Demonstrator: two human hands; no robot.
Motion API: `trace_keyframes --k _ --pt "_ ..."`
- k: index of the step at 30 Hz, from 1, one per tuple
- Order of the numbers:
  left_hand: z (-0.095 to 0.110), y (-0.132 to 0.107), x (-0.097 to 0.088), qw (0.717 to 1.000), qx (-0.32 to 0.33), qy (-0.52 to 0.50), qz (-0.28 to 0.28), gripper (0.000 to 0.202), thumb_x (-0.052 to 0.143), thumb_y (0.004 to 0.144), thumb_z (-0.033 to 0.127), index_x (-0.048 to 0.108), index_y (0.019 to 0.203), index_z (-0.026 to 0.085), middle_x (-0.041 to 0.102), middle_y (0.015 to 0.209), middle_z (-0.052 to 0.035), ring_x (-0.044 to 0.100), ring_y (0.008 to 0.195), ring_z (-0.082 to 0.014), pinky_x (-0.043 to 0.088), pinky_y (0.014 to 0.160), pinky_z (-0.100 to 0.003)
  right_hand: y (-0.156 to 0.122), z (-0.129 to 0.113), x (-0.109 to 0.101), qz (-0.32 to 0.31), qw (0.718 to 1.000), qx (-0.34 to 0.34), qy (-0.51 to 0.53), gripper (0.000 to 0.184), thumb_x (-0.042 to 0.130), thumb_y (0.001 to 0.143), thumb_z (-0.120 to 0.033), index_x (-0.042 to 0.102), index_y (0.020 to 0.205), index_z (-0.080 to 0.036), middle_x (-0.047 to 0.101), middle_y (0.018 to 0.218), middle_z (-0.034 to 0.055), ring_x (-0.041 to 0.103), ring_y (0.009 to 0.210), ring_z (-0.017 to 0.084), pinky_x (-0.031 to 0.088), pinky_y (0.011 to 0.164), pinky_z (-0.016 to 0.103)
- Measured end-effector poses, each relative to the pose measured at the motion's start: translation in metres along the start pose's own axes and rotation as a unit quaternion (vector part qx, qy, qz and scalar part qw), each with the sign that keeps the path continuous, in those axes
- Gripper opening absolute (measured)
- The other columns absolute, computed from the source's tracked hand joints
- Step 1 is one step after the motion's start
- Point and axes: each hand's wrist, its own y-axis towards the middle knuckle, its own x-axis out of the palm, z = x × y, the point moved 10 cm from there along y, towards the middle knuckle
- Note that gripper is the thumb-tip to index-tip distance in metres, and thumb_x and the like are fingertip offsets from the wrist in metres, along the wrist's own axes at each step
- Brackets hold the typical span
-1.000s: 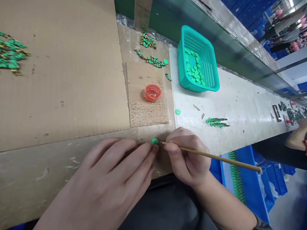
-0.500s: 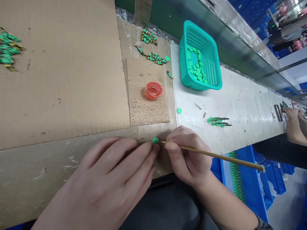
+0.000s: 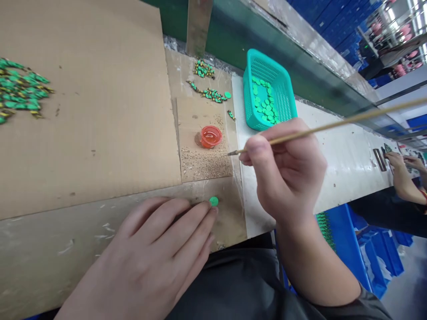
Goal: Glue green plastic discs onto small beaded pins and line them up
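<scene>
At the tips of my left hand [image 3: 150,253], a small green disc [image 3: 214,202] that looks like a button is held at the near edge of the worktable. The fingers are pressed together; the thumb is hidden underneath. My right hand [image 3: 287,173] pinches a thin paintbrush [image 3: 350,119], whose tip points left above a speckled cardboard piece [image 3: 187,111]. On that cardboard stands a small red cup [image 3: 205,143] with liquid in it, a short way up and left of the brush tip. The brush is apart from both the disc and the cup.
A teal basket [image 3: 253,120] with green discs stands at the back. Small green, black and yellow pieces lie behind the cup [image 3: 213,95] and at far left [image 3: 25,91]. Another person's hands [image 3: 396,164] are at the far right. Blue bins [image 3: 347,249] stand below the table.
My right hand has lifted the brush away from the disc, up toward the red cup. My left hand stays at the disc. The view has shifted slightly.
</scene>
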Motion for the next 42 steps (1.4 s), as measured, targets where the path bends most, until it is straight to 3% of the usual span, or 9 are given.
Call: trace_keyframes --k 4,9,14,25,32,36,40,42 --pt "0.002 -0.003 0.005 1.000 0.016 0.000 -0.004 0.036 0.066 0.126 0.036 0.086 0.153 0.024 0.087 0.158 -0.0063 0.074 0.140 -0.0350 0.047 0.135 -0.060 0.029 0.008 0.026 -0.055 0.997 -0.047 -0.004 0.032 0.078 0.127 -0.027 0.065 0.098 -0.028 0.075 0.092 -0.0034 0.075 0.074 0.013 0.060 0.068 0.031" --pt "0.001 -0.011 0.013 0.999 0.034 0.018 -0.004 0.039 0.073 0.120 0.037 0.086 0.155 0.026 0.083 0.165 -0.0091 0.072 0.143 -0.0359 0.046 0.138 -0.063 0.034 0.020 0.045 -0.074 0.994 -0.082 -0.012 0.035 0.073 0.127 -0.024 0.059 0.095 -0.028 0.073 0.091 -0.0038 0.069 0.075 0.011 0.055 0.070 0.028" --pt "0.001 -0.013 0.014 0.999 0.039 0.025 -0.008 0.039 0.074 0.118 0.038 0.087 0.153 0.027 0.083 0.166 -0.0084 0.073 0.142 -0.0366 0.049 0.132 -0.063 0.034 0.028 0.048 -0.078 0.995 -0.069 0.003 0.035 0.074 0.126 -0.025 0.058 0.095 -0.028 0.071 0.090 -0.0044 0.065 0.073 0.012 0.052 0.070 0.029" --pt "0.000 -0.010 0.011 0.999 0.034 0.015 -0.003 0.035 0.070 0.121 0.036 0.089 0.148 0.027 0.084 0.164 -0.0078 0.073 0.141 -0.0361 0.047 0.135 -0.062 0.033 0.034 0.051 -0.088 0.995 -0.046 -0.013 0.041 0.071 0.128 -0.031 0.051 0.092 -0.029 0.069 0.091 -0.0034 0.064 0.072 0.012 0.051 0.070 0.031" --pt "-0.001 -0.014 0.014 0.999 0.029 0.021 -0.014 0.043 0.071 0.121 0.038 0.084 0.160 0.026 0.081 0.170 -0.0083 0.073 0.145 -0.0363 0.047 0.141 -0.066 0.035 0.037 0.050 -0.080 0.995 -0.050 -0.017 0.041 0.071 0.129 -0.035 0.053 0.093 -0.029 0.070 0.092 -0.0031 0.063 0.073 0.012 0.052 0.070 0.031" --pt "-0.001 -0.010 0.012 1.000 0.024 0.015 -0.011 0.040 0.069 0.123 0.038 0.085 0.158 0.027 0.083 0.166 -0.0083 0.074 0.144 -0.0361 0.046 0.140 -0.063 0.032 0.029 0.040 -0.054 0.997 -0.054 -0.008 0.033 0.072 0.129 -0.036 0.061 0.099 -0.029 0.070 0.091 -0.0033 0.067 0.075 0.014 0.057 0.072 0.033" --pt "0.001 -0.002 0.006 1.000 0.019 0.003 -0.003 0.037 0.067 0.124 0.033 0.087 0.154 0.024 0.087 0.158 -0.0083 0.074 0.139 -0.0356 0.049 0.134 -0.060 0.001 0.010 0.012 0.007 0.999 -0.044 0.007 0.023 0.070 0.131 -0.038 0.068 0.109 -0.031 0.072 0.093 -0.0016 0.074 0.079 0.017 0.062 0.073 0.036" --pt "0.001 -0.002 0.006 1.000 0.019 -0.001 -0.009 0.040 0.069 0.124 0.035 0.085 0.158 0.024 0.086 0.161 -0.0081 0.074 0.140 -0.0366 0.050 0.133 -0.061 -0.024 0.002 0.006 -0.004 0.999 -0.035 0.036 0.015 0.069 0.131 -0.032 0.069 0.115 -0.031 0.073 0.091 -0.0016 0.076 0.079 0.018 0.064 0.073 0.036"
